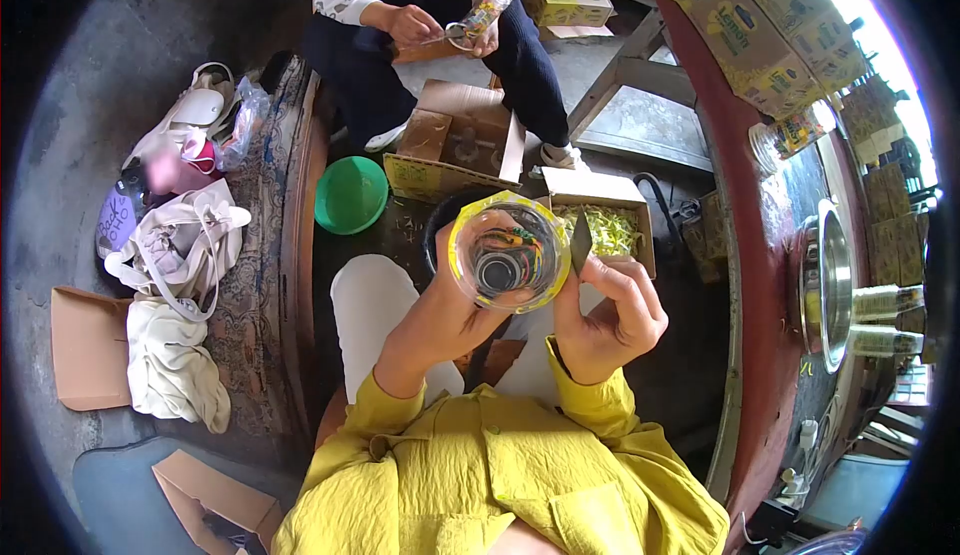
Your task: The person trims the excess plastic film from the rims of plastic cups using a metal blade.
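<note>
My left hand is wrapped round a clear plastic jar with a yellow edge about its rim. The jar's open mouth faces me, and coloured print shows through its wall. In my right hand, a small dark knife blade is pinched between thumb and fingers, pointing up beside the jar's right rim. The knife's handle is hidden by the fingers. Behind the jar, a carton of yellow-green strips stands on the floor. A dark basin is partly covered by the jar.
Opposite sits a person holding a similar jar. Between us are an open cardboard box and a green basin. A bench with bags runs along the left. On the right, a red-edged table carries a steel bowl.
</note>
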Motion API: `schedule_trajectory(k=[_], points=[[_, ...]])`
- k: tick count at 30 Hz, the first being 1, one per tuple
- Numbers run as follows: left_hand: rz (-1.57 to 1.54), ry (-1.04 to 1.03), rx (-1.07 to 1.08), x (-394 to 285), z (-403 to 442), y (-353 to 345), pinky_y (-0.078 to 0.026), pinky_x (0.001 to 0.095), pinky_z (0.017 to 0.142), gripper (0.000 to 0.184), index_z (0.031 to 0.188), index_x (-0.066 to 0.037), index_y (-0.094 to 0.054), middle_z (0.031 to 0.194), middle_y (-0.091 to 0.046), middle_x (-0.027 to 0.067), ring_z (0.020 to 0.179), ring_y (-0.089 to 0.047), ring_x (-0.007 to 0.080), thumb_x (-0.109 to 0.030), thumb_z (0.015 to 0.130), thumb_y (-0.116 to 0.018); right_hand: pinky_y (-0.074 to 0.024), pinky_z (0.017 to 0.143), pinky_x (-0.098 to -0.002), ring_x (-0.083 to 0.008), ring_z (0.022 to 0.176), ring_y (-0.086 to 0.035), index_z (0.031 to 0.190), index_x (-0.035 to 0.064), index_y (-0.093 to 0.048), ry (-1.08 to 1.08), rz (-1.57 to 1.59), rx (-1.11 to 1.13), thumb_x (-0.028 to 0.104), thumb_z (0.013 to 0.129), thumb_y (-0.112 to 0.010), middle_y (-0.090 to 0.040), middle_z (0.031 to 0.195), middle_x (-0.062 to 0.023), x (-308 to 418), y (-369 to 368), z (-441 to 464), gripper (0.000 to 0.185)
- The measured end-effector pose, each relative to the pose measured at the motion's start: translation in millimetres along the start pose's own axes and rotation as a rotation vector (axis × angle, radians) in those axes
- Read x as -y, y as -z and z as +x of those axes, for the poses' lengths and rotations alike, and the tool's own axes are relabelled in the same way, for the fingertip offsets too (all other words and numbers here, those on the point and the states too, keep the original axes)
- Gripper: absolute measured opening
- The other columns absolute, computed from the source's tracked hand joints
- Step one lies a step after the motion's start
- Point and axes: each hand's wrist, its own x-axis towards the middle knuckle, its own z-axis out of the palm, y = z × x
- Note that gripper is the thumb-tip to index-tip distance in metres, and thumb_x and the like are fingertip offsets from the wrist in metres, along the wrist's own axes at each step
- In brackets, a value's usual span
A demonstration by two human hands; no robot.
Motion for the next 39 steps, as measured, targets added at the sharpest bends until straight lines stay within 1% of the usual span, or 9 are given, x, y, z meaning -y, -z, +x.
schedule_trajectory(k=[3, 6, 9, 15, 21, 27, 33, 36, 39], points=[[0.02, -0.044, -0.039, 2.6, -1.6, -7.1, -0.036, 0.032, 0.091, 0.066, 0.123, 0.003, -0.022, 0.117, -0.036, 0.0138, 0.106, -0.044, 0.0215, -0.011, 0.075, -0.066, -0.0427, 0.048, -0.0213, -0.0153, 0.052, -0.055, 0.075, -0.0003, -0.062, -0.015, -0.042, 0.005, -0.011, 0.057, -0.067, -0.058, 0.061, -0.0093, -2.1, 3.0, -2.5, 0.021], [-0.25, -0.112, -0.127, 1.6, 0.1, -13.8, -0.037, 0.0323, 0.09, 0.068, 0.122, 0.002, -0.024, 0.116, -0.039, 0.0141, 0.105, -0.046, 0.0217, -0.008, 0.071, -0.069, -0.0427, 0.048, -0.0215, -0.0155, 0.051, -0.055, 0.075, -0.0001, -0.062, -0.01, -0.026, 0.032, -0.01, 0.058, -0.067, -0.058, 0.061, -0.0093, -0.1, 3.6, -2.4, 0.021], [-0.096, -0.011, -0.128, -0.5, 2.8, -9.6, -0.039, 0.0319, 0.088, 0.07, 0.12, 0.0, -0.026, 0.113, -0.042, 0.014, 0.102, -0.049, 0.0217, -0.006, 0.067, -0.071, -0.0427, 0.048, -0.0215, -0.0156, 0.051, -0.055, 0.074, 0.0001, -0.062, 0.001, -0.018, 0.017, -0.01, 0.058, -0.067, -0.058, 0.061, -0.0093, 2.4, -0.2, -2.5, 0.02], [-0.045, -0.08, -0.243, -4.1, 10.5, -10.7, -0.041, 0.0304, 0.084, 0.067, 0.116, 0.0, -0.028, 0.111, -0.045, 0.0137, 0.099, -0.051, 0.02, -0.005, 0.066, -0.072, -0.0428, 0.048, -0.0217, -0.0154, 0.051, -0.055, 0.073, 0.0008, -0.062, -0.076, -0.005, 0.052, -0.01, 0.058, -0.067, -0.058, 0.061, -0.0091, 0.3, -2.3, -12.5, 0.019], [0.093, -0.129, -0.305, -11.0, 9.5, -14.7, -0.042, 0.029, 0.081, 0.064, 0.115, 0.001, -0.028, 0.109, -0.046, 0.0141, 0.097, -0.052, 0.019, -0.004, 0.067, -0.071, -0.0427, 0.047, -0.0216, -0.0154, 0.051, -0.055, 0.073, 0.0016, -0.062, -0.027, -0.022, 0.018, -0.009, 0.058, -0.067, -0.058, 0.061, -0.0085, -1.4, -3.8, -9.3, 0.02], [0.125, -0.045, -0.271, -13.0, 6.5, -13.0, -0.043, 0.0285, 0.08, 0.063, 0.114, 0.001, -0.029, 0.108, -0.047, 0.0142, 0.095, -0.053, 0.019, -0.004, 0.068, -0.071, -0.0428, 0.047, -0.0216, -0.0154, 0.051, -0.055, 0.074, 0.0018, -0.062, -0.007, -0.048, -0.004, -0.009, 0.057, -0.068, -0.058, 0.061, -0.0088, -0.9, -6.7, -9.1, 0.02], [0.131, -0.113, -0.257, -12.4, 1.9, -18.8, -0.042, 0.0301, 0.082, 0.068, 0.118, 0.001, -0.029, 0.109, -0.046, 0.0132, 0.097, -0.052, 0.0187, -0.008, 0.066, -0.072, -0.0427, 0.048, -0.0213, -0.0149, 0.051, -0.056, 0.074, 0.0007, -0.062, -0.015, -0.087, -0.026, -0.009, 0.058, -0.068, -0.058, 0.061, -0.0091, 3.0, -5.0, 0.9, 0.019], [0.089, -0.049, -0.224, -14.5, 1.0, -14.1, -0.041, 0.0304, 0.084, 0.07, 0.119, 0.0, -0.029, 0.111, -0.045, 0.0132, 0.099, -0.05, 0.0188, -0.01, 0.066, -0.073, -0.0422, 0.048, -0.0206, -0.0136, 0.052, -0.056, 0.074, -0.0003, -0.062, -0.015, 0.01, 0.007, -0.009, 0.058, -0.068, -0.059, 0.062, -0.0095, 1.5, -3.1, 0.8, 0.019], [0.025, -0.067, -0.228, -15.3, 4.0, -15.1, -0.041, 0.0303, 0.084, 0.071, 0.12, 0.0, -0.027, 0.113, -0.043, 0.014, 0.1, -0.05, 0.0197, -0.01, 0.066, -0.072, -0.0414, 0.048, -0.0198, -0.0127, 0.052, -0.055, 0.075, -0.001, -0.062, -0.072, 0.103, -0.017, -0.01, 0.058, -0.067, -0.059, 0.062, -0.0098, -0.2, -3.0, -0.8, 0.02]])
